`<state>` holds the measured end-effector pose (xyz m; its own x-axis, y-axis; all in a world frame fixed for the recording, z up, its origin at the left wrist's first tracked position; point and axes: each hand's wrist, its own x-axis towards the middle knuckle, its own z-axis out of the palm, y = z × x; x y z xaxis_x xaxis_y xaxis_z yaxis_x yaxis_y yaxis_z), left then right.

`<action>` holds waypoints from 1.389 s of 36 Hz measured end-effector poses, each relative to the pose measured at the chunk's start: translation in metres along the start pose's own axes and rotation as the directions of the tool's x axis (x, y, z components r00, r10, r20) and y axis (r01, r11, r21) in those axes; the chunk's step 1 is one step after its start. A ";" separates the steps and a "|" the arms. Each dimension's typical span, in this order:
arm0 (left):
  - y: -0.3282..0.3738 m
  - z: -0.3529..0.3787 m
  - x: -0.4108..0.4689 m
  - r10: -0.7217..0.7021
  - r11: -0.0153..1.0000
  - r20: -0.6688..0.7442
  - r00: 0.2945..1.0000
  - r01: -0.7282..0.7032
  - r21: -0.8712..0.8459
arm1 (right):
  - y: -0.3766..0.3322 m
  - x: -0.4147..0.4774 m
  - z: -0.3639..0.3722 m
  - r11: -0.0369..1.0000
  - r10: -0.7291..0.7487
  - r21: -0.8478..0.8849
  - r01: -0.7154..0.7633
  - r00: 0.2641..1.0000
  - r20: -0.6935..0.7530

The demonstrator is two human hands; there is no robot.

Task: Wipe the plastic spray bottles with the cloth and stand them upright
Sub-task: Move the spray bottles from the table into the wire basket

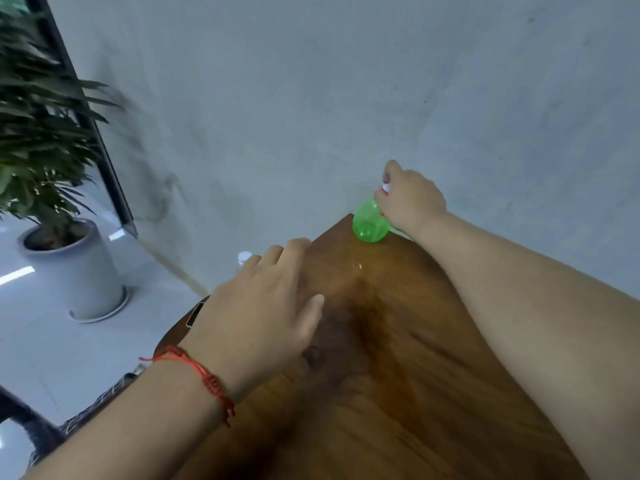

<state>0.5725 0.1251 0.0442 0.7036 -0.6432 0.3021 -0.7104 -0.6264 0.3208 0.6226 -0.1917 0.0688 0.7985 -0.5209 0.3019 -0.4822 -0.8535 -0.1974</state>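
A translucent green spray bottle (369, 221) stands at the far corner of the wooden table (398, 358), close to the wall. My right hand (410, 199) grips its white and red spray head from above. My left hand (263, 306) hovers over the table's left part with fingers relaxed, holding nothing; a red string bracelet sits on its wrist. Just beyond the fingertips of that hand a small white cap (245, 257) shows, the rest of that object hidden. No cloth is in view.
A grey wall rises right behind the table. A potted plant in a white pot (74, 268) stands on the pale floor to the left. A dark frame runs diagonally beside it. A small wet spot (358, 266) glints on the table near the bottle.
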 end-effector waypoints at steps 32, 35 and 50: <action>-0.125 -0.092 -0.401 -0.587 0.809 -0.028 0.809 0.584 -0.074 | -0.273 -0.423 -0.037 0.680 -0.732 0.268 0.683 0.655 0.189; -0.137 -0.078 -0.427 -0.634 0.771 0.027 0.773 0.635 -0.058 | -0.278 -0.440 -0.008 0.671 -0.742 0.241 0.702 0.624 0.246; -0.198 -0.013 -0.481 -0.758 0.635 0.215 0.616 0.772 0.029 | -0.288 -0.482 0.139 0.701 -0.629 0.071 0.709 0.568 0.531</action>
<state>0.3752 0.5646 -0.1532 0.9682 -0.0158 -0.2497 0.0913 -0.9070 0.4112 0.4267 0.3068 -0.1498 0.9483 0.2468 -0.1993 0.2538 -0.9672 0.0098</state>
